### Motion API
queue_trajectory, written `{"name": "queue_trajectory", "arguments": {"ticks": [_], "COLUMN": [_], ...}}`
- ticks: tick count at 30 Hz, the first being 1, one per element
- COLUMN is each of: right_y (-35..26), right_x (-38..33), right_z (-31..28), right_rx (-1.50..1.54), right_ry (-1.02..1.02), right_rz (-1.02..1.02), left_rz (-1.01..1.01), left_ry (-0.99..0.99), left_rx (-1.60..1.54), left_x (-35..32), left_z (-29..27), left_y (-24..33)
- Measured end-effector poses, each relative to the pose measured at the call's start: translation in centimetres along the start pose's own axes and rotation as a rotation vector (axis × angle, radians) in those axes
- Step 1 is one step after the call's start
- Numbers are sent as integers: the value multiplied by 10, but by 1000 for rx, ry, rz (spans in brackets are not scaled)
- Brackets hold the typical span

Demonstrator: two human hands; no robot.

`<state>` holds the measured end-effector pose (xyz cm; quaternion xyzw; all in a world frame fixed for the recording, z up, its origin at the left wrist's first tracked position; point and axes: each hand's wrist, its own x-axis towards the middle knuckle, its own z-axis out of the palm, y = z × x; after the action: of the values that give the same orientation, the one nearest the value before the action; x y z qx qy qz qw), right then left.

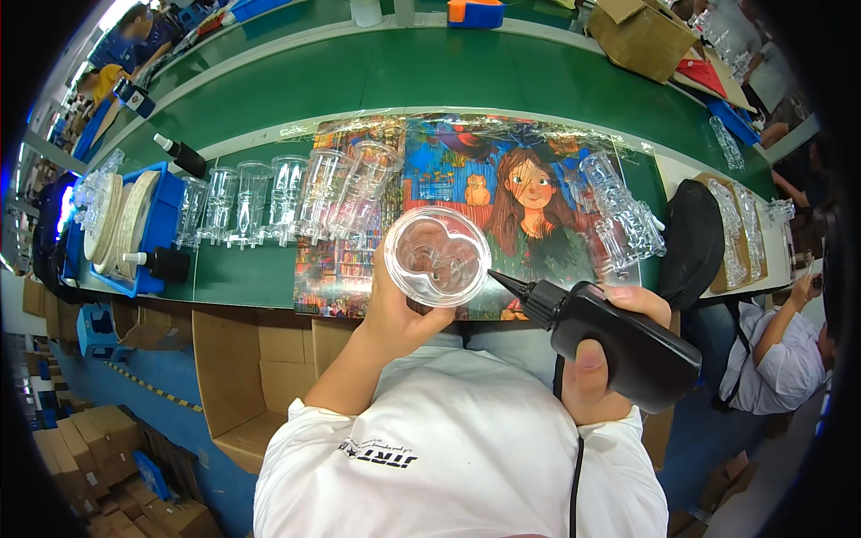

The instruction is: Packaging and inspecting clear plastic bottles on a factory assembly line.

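Observation:
My left hand (395, 314) is closed around a clear plastic cup-like part (437, 255), its round rim turned up toward me and a shaped insert showing inside. In my right hand (603, 359) is a black squeeze bottle (628, 345), tilted to the left. The bottle's thin pointed nozzle reaches the right side of the clear part's rim; whether they touch I cannot tell. Beyond my left hand, several clear cylindrical parts (287, 193) stand in a row. More clear parts (621, 211) lie in a cluster to the right on the illustrated mat (529, 242).
A blue bin (148, 269) with cream discs stands at the left, near two small black bottles (182, 154). An open cardboard box (260, 359) sits below the table edge. To the right are a black bag (695, 233) and a cardboard tray (740, 233). Other people work nearby.

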<state>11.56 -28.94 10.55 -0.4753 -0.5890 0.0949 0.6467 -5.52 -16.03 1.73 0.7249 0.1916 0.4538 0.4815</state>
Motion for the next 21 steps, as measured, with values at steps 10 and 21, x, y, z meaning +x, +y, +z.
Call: {"name": "queue_trajectory", "arguments": {"ticks": [10,21], "right_y": [1,3], "right_x": [-3,-5], "right_z": [0,0], "right_rx": [25,29], "right_ry": [11,0], "right_rz": [15,19], "left_rz": [-60,-104], "left_ry": [45,150], "left_rx": [-136,-155], "left_x": [-5,-4], "left_z": [2,11], "left_y": [-7,2]}}
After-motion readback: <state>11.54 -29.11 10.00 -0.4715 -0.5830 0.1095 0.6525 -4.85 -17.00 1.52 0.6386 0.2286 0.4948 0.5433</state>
